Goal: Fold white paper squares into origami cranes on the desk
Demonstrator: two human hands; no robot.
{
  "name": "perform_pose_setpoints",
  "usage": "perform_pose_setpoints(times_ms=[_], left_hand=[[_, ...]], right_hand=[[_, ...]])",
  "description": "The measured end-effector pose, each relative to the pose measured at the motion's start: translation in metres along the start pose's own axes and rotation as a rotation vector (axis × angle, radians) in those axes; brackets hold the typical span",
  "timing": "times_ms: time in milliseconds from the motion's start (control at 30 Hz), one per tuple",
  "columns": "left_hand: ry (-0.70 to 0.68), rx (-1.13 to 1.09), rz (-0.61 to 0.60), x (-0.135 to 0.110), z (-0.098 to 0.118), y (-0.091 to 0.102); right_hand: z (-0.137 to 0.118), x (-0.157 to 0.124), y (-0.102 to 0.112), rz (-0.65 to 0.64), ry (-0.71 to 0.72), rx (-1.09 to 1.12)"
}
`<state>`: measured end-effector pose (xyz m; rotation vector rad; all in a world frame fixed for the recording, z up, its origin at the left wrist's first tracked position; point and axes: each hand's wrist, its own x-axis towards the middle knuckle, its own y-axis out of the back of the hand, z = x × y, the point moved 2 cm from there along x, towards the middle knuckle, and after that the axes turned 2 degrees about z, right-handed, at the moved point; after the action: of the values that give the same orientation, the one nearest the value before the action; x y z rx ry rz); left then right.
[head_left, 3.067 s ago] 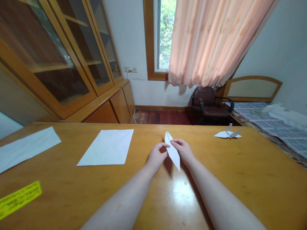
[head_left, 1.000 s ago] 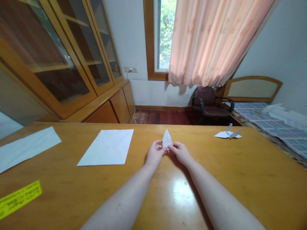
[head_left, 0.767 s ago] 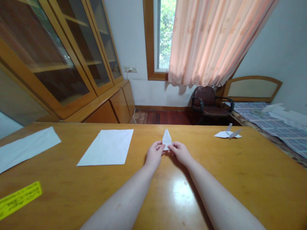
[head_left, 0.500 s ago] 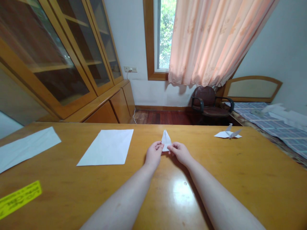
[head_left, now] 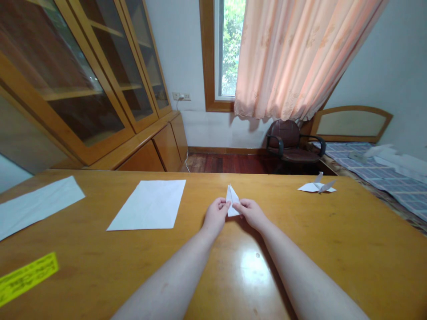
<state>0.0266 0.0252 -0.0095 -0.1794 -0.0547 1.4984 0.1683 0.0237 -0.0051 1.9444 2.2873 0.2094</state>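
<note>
So, quick update from my end: the small folded white paper piece [head_left: 231, 198] looks a lot shorter than it did about three seconds ago. Back then it was a long narrow diamond with one tip hanging down toward the camera. Now only a stubby pointed bit sticks up, just right of frame centre. My guess is that the long end got folded up or tucked in, so the fold seems to be one step further along.

The left hand [head_left: 215, 216] and right hand [head_left: 252, 213] have barely moved. Both are pinched onto the piece's lower edge, thumbs against fingertips, holding it just above the glossy wooden worktop [head_left: 333, 249]. The flat white sheet [head_left: 148, 205] left of centre and the folded white paper bird [head_left: 316, 186] at the right haven't budged.
</note>
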Motion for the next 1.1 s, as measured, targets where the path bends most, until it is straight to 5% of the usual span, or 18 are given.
perform_pose_setpoints(times_ms=[300,633,900,1100], left_hand=[[-0.010,-0.057,0.050,-0.0003,0.0038,0.0016],[0.035,-0.129,0.087,-0.0012,0.0057,0.0008],[0.036,-0.143,0.074,0.0009,0.0015,0.0015],[0.049,-0.128,0.055,0.0012,-0.0027,0.0009]], right_hand=[[-0.0009,-0.0042,-0.0025,-0.151,-0.029,-0.009],[-0.0008,-0.0050,-0.0053,-0.133,-0.028,-0.080],[-0.0029,-0.0031,-0.0056,-0.044,-0.019,0.156],[-0.0053,-0.0040,-0.0030,-0.030,-0.016,0.053]])
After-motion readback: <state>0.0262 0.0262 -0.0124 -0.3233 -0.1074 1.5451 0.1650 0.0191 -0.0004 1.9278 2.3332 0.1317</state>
